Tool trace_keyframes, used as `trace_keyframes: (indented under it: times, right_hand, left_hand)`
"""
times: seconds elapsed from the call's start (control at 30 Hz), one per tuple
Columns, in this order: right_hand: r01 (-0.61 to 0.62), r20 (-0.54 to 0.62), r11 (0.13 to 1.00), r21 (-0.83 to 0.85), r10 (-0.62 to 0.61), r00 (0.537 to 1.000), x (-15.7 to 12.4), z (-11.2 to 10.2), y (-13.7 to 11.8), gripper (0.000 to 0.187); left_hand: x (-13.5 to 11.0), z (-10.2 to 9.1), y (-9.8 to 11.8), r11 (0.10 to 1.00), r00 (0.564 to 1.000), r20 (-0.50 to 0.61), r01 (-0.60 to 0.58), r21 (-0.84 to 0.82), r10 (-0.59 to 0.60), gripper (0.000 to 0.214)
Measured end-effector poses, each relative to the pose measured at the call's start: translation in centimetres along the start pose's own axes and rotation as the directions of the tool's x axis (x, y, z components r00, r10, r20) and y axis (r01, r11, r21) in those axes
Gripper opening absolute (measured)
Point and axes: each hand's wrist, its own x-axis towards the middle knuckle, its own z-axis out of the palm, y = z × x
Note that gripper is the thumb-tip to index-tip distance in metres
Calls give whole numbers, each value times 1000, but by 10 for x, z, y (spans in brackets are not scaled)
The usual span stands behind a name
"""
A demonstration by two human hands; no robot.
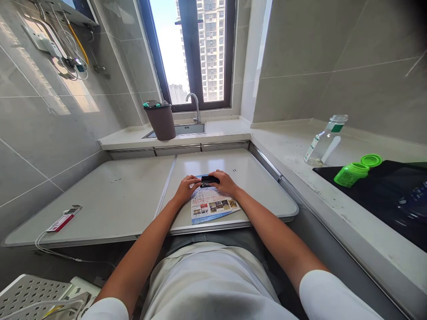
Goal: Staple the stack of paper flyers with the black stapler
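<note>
A printed leaflet (213, 205) lies flat on the white folding table (260, 186) in front of me. At its far edge sits a small black object (209, 180), perhaps a stapler or clip, held between both hands. My left hand (187, 187) curls its fingers on the object's left end and rests on the leaflet's corner. My right hand (225, 181) grips the right end from above with closed fingers.
A second table top (110, 200) adjoins on the left, with a red and white item (62, 221) and cable. To the right, a counter carries a clear bottle (325, 140), a green jar (352, 173) with lid beside it, and a black cooktop (393, 195). A brown bin (162, 120) stands by the sink (187, 129).
</note>
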Motion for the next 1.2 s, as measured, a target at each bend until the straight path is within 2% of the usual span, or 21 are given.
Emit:
trace_keyframes:
  times: [0.23,0.4,0.5,0.6,0.67,0.73,0.8,0.9,1.07,1.13,1.2]
  right_hand:
    - [-4,-88,992,125,15,996,1,-4,2,39]
    - [-87,-90,952,293,118,989,5,-11,10,41]
    - [-132,-65,917,377,169,984,7,-16,14,45]
    - [-135,-4,899,416,151,989,7,-17,12,48]
    - [-131,55,884,449,119,991,7,-13,7,51]
    - [-125,97,864,487,89,991,7,-6,1,53]
    - [-121,104,852,510,79,991,8,0,-4,53]
    - [-114,84,859,500,83,993,9,4,-9,52]
    - [-100,35,904,416,94,995,9,-4,-11,49]
    - [-135,-40,924,358,160,986,10,-8,-8,47]
    - [-212,-147,932,294,263,954,12,-13,-3,44]
  left_hand:
    - [-5,-3,9,996,997,-28,-75,-47,74,21]
    - [-4,-10,10,998,999,-41,-27,-64,24,21]
    - [-3,-12,9,995,1000,-4,13,-100,-14,18]
    - [-3,-9,9,985,999,32,30,-169,-25,13]
    - [-3,-6,9,976,998,51,45,-215,-35,23]
    - [-4,-4,10,977,997,66,53,-207,-40,33]
    - [-3,-3,10,987,997,73,44,-154,-33,26]
    - [-3,-2,10,993,997,75,40,-112,-31,15]
    - [0,3,8,995,997,28,77,-59,-75,12]
    - [2,5,6,993,993,-8,119,14,-119,13]
    - [2,6,3,982,987,-15,159,98,-158,18]
